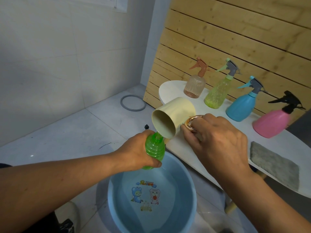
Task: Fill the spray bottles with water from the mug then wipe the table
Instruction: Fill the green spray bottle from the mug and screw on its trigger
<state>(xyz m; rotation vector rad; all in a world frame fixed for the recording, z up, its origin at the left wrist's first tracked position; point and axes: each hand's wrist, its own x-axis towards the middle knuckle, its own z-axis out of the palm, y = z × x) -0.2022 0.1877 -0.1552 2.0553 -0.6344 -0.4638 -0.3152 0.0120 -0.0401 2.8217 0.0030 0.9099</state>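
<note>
Pouring from tilted cream mug [175,115], gripped at its gold handle by right hand [217,140], into open green bottle [154,148] clasped by left hand [136,152] above blue basin [190,179]. Best tipped slowly, lip over neck. 4 capped bottles waiting on white table [190,153].

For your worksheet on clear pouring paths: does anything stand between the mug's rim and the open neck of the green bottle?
Nothing visible does. The cream mug, tipped by the right hand, has its rim right at the uncapped neck of the green bottle, which the left hand grips over the blue basin.
</note>
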